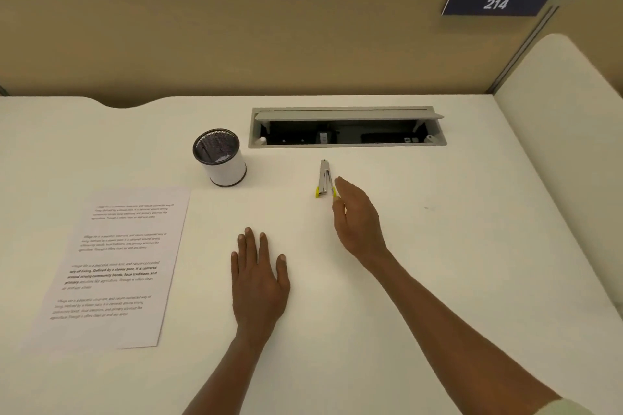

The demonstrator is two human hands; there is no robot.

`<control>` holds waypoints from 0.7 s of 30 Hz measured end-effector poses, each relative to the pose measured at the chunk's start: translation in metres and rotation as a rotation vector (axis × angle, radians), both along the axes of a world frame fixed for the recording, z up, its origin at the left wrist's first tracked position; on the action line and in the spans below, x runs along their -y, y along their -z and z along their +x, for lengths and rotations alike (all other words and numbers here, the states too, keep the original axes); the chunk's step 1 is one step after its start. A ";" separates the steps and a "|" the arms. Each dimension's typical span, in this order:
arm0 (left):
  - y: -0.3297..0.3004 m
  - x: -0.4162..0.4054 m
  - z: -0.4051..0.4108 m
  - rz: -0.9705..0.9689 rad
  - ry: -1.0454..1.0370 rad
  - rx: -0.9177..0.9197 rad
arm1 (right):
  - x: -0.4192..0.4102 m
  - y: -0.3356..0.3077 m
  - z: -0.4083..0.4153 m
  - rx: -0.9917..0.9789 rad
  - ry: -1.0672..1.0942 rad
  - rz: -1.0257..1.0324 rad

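The right hand reaches forward with straight, loose fingers, gripping nothing, its tips just beside what looks like a small silver stapler with yellow ends. The left hand lies flat and open on the worktop. The stapler rests toward the far edge, just short of the open cable hatch. A glancing touch could knock it into that hatch. A mesh cup stands further left.

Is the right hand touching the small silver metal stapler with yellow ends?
Cannot tell. In the head view the right hand overlaps the silver stapler at its right yellow edge; neither contact nor a gap shows plainly.
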State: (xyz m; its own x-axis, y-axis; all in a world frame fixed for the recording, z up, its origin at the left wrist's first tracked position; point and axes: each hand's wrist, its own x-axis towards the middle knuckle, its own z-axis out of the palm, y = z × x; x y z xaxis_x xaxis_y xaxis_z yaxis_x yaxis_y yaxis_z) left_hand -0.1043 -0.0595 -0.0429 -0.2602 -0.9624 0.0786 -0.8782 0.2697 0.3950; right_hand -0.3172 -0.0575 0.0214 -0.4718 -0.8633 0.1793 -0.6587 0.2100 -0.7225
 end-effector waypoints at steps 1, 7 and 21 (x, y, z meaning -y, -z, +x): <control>0.000 0.000 0.000 0.004 0.000 0.004 | -0.011 0.009 -0.008 -0.088 0.015 0.059; 0.000 -0.001 0.000 0.014 0.003 0.007 | -0.034 0.050 -0.057 -0.603 -0.062 0.437; -0.002 0.000 0.000 0.026 -0.002 0.012 | -0.051 0.045 -0.125 -0.611 0.146 0.576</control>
State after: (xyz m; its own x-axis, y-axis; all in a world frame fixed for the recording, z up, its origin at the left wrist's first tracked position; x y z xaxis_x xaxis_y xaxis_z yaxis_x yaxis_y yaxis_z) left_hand -0.1042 -0.0593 -0.0409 -0.2595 -0.9644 0.0502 -0.8835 0.2581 0.3909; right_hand -0.4421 -0.0061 -0.0241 -0.5487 -0.8359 -0.0097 -0.8360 0.5488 -0.0034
